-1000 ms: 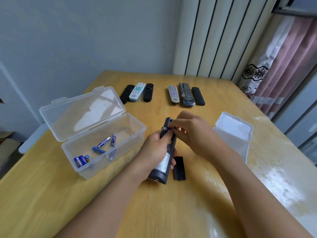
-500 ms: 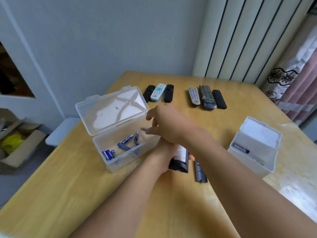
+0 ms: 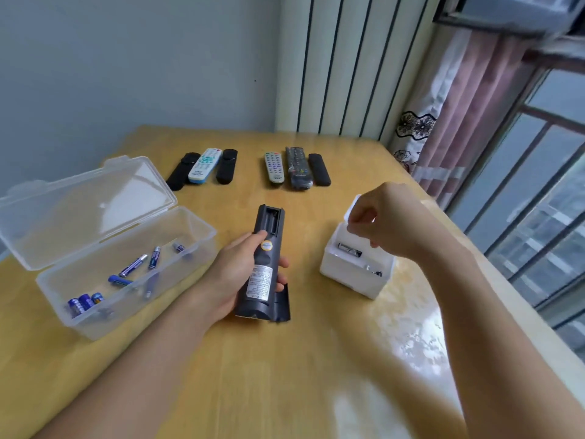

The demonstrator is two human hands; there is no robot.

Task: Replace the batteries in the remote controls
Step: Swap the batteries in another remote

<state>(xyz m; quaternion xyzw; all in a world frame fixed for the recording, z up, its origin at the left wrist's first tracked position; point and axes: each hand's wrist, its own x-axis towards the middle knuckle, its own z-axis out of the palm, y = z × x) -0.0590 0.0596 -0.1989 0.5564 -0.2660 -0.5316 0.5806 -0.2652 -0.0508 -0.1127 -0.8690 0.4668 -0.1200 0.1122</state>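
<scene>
The remote (image 3: 264, 264) lies back-up in the left hand (image 3: 235, 274), which grips it left of the white box (image 3: 351, 274), empty battery bay exposed; the right hand (image 3: 384, 223), fingers curled, hovers over that box, apparently holding nothing.

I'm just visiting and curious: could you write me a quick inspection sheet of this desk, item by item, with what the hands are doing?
Surface: wooden table, glossy patch at right.
Job's things: black remote lying back up, battery bay open and looking empty; its cover lies beside it. Clear box, lid open, holds blue batteries. White box, open, holds dark batteries. Six more remotes in two groups at the far side.
Clutter: nothing seen.
Hands: left hand grips the black remote; right hand hovers over the white box, fingers curled, nothing visible in them.
Cables: nothing seen.
Surroundings: grey wall, striped panel, pink curtain, window at right.
</scene>
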